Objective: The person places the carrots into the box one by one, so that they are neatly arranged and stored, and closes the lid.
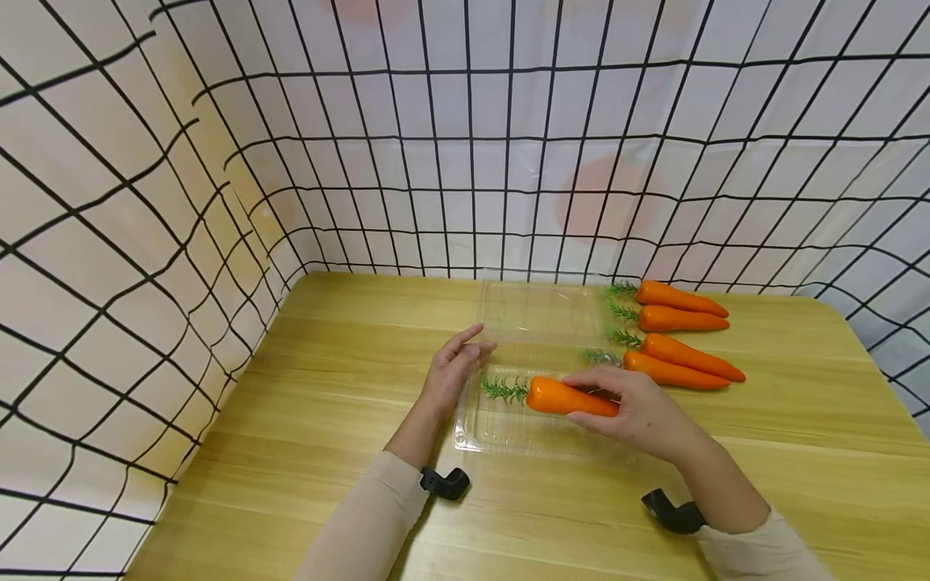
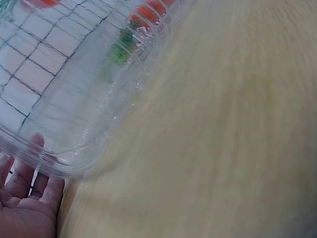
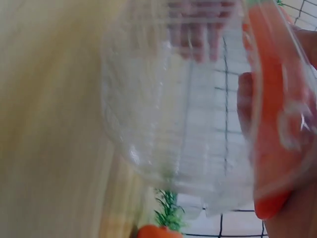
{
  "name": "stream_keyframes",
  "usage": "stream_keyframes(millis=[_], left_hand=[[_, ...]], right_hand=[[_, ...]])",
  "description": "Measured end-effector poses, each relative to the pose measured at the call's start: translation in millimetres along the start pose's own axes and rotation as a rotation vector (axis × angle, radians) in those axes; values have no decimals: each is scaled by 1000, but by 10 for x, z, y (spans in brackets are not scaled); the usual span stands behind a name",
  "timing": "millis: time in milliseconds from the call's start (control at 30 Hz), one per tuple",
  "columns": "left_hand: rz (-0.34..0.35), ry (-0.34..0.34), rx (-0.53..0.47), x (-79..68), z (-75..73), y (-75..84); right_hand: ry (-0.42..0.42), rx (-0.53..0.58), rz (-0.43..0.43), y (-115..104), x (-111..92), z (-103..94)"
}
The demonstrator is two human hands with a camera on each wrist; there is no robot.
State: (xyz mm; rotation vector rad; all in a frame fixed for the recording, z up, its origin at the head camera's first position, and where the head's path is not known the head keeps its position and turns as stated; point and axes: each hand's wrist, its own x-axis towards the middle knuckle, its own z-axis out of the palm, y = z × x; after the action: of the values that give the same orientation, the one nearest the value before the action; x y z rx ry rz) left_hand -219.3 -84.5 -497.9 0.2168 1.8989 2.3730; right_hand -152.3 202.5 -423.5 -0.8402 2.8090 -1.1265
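My right hand [image 1: 647, 407] grips an orange carrot [image 1: 555, 396] between thumb and fingers, over the near half of a clear plastic clamshell box [image 1: 468, 436]. The carrot lies sideways, its green top pointing left. In the right wrist view the carrot [image 3: 272, 114] shows through the clear wall of the box [image 3: 148, 99]. At the left side of the box is my left hand [image 1: 446, 375], fingers extended and touching its edge near the hinge. The left wrist view shows the fingers [image 2: 42, 191] against the plastic wall [image 2: 94, 144], partly seen through it.
Several more carrots [image 1: 683, 320] with green tops lie to the right of the box on the wooden table [image 1: 349, 363]. The box's lid [image 1: 545, 311] lies folded back on the far side. Black wire mesh [image 1: 508, 137] stands behind and at both sides.
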Motion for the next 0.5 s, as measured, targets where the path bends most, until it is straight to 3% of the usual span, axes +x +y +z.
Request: stream_keyframes(millis=[200, 500], left_hand=[[0, 2, 14, -6, 9, 24], [-8, 8, 7, -1, 8, 15]], right_hand=[[-52, 4, 6, -32, 44, 115], [-65, -3, -42, -53, 108, 229]])
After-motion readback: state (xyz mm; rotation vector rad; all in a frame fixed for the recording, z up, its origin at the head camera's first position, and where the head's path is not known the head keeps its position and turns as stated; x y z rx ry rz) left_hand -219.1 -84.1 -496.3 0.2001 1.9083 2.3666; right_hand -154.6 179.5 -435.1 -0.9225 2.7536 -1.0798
